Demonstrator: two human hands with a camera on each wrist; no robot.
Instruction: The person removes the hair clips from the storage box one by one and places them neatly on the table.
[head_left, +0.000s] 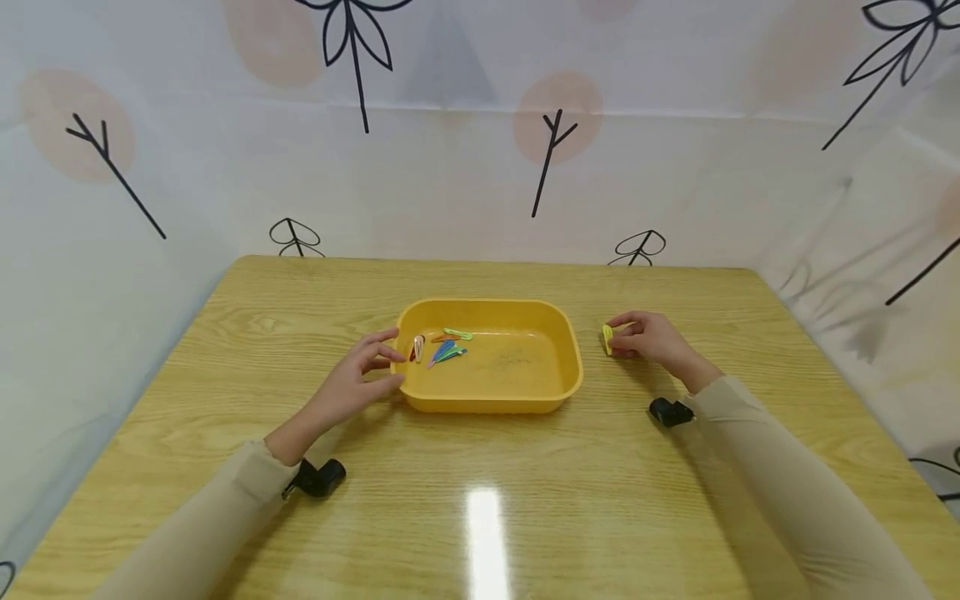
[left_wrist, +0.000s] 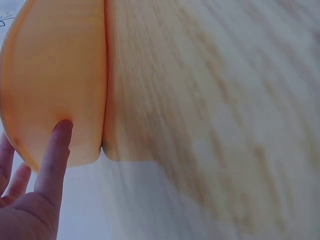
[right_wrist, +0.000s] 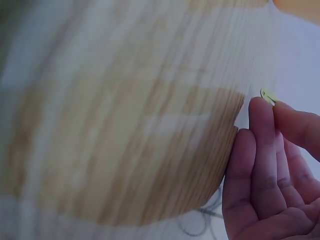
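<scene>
The yellow clip (head_left: 607,339) is in your right hand (head_left: 651,336), just beyond the right end of the tray (head_left: 487,406); it is small and slim, stood roughly on end, and mostly covered by your fingers in the right wrist view. Your thumb and fingertips pinch it, the gap between them closed down to its thickness, with the hand low over the table (head_left: 405,508); whether the clip touches the wood you cannot tell. The tray's right wall stands between it and the other clips, which lie inside towards the left end: a green clip (head_left: 459,334) near the far side with an orange clip (head_left: 446,338) beside it, a blue clip (head_left: 442,350) in a fanned, overlapping bunch, and a pale clip (head_left: 418,348) close to the left wall. Your left hand (head_left: 356,377) comes in at that end, fingers parted and loosely bent, with one digit resting on the tray's outer wall in the left wrist view. Both forearms reach forward from the near corners in beige sleeves (head_left: 780,475), each with a black camera (head_left: 322,478) at the wrist. A printed cloth (head_left: 450,183) hangs behind the table.
</scene>
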